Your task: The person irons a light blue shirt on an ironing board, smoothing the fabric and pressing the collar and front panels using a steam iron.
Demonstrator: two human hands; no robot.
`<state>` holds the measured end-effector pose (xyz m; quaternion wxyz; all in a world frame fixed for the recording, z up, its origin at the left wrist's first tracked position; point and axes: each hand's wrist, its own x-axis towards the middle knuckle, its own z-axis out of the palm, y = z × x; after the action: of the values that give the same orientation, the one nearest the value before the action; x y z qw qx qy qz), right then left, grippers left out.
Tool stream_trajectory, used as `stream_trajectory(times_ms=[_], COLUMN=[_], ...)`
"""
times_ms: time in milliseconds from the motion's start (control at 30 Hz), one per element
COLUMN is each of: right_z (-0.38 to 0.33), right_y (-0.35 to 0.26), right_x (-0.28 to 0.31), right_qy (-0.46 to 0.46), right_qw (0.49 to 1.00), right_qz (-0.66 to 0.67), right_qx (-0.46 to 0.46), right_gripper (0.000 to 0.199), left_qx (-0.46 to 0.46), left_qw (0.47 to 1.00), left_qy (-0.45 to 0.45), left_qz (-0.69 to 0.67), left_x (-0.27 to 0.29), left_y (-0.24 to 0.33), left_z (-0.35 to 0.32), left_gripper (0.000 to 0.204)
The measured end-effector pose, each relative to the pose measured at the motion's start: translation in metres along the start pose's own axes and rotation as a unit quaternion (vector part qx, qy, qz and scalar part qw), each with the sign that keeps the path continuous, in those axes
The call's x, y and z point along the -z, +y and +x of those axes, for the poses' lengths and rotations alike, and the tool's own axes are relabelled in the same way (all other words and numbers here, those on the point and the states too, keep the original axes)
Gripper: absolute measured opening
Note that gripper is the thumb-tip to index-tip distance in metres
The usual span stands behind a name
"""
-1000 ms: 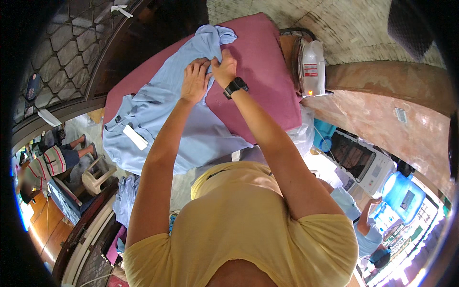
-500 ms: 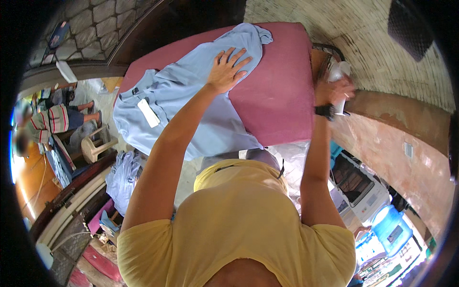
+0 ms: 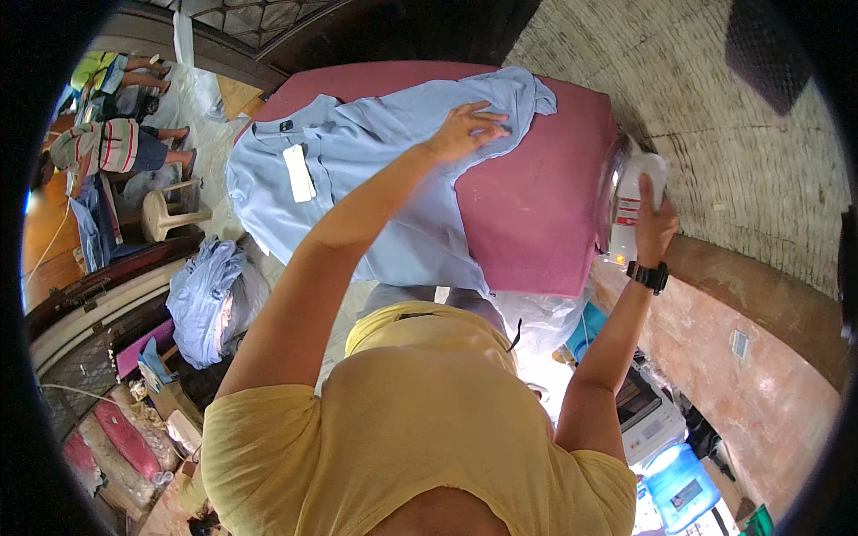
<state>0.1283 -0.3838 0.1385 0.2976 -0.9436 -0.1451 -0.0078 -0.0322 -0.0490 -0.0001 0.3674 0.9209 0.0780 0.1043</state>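
Note:
A light blue shirt (image 3: 357, 170) lies spread over a pink padded ironing table (image 3: 536, 205), with its collar and a white tag toward the left and part of it hanging off the near edge. My left hand (image 3: 465, 132) rests flat on the shirt, fingers spread, near its far end. My right hand (image 3: 654, 223) grips a white clothes iron (image 3: 630, 201) standing at the right end of the table. A black watch sits on that wrist.
A brick wall (image 3: 715, 134) runs along the right side. A pile of blue clothes (image 3: 210, 299) lies at the left by a white plastic stool (image 3: 165, 210). People sit on the floor at the far left. A blue container (image 3: 684, 487) stands at the lower right.
My right hand left the shirt, swung right and took hold of the iron. My left hand stayed pressed on the shirt. The view shifted left.

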Motion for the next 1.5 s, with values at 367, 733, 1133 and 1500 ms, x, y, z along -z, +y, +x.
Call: stream_trajectory(times_ms=[367,733,1133,1500], right_z=[-0.056,-0.037,-0.013,-0.044], right_y=[-0.190,-0.211,-0.279,-0.206], right_x=[-0.130,-0.182,-0.216,-0.163], right_qy=[-0.235,-0.194,-0.225,-0.321], right_qw=[0.950,0.958,0.963,0.908], right_qz=[-0.056,-0.055,-0.026,-0.085], right_qx=[0.196,0.203,0.147,0.257], right_gripper=[0.067,0.071,0.071,0.066], left_qx=[0.135,-0.019,0.298,0.269], left_qw=[0.981,0.990,0.939,0.950], left_qy=[-0.025,0.045,-0.039,-0.061], left_qz=[0.137,0.129,0.166,0.147], left_x=[0.085,0.126,0.140,0.139], left_y=[-0.075,-0.164,-0.136,-0.138], left_z=[0.049,0.014,-0.031,-0.022], left_gripper=[0.027,0.028,0.036,0.038])
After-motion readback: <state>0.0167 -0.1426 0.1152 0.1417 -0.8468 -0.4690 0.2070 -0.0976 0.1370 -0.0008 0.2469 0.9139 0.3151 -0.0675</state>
